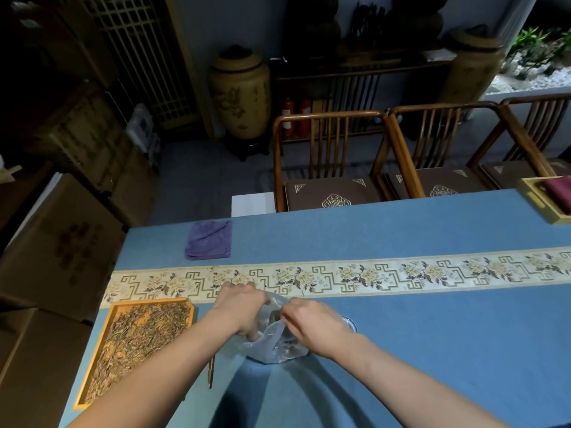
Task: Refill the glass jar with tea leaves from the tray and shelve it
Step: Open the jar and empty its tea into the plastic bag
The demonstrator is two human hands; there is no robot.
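I see my left hand and right hand each pinching the plastic bag, just right of the tray of tea leaves at the surface's left edge. Right of the bag lies bare blue surface.

- folded purple cloth on blue tablecloth, beyond patterned runner;
- three wooden chairs behind table;
- large ceramic urn by wall
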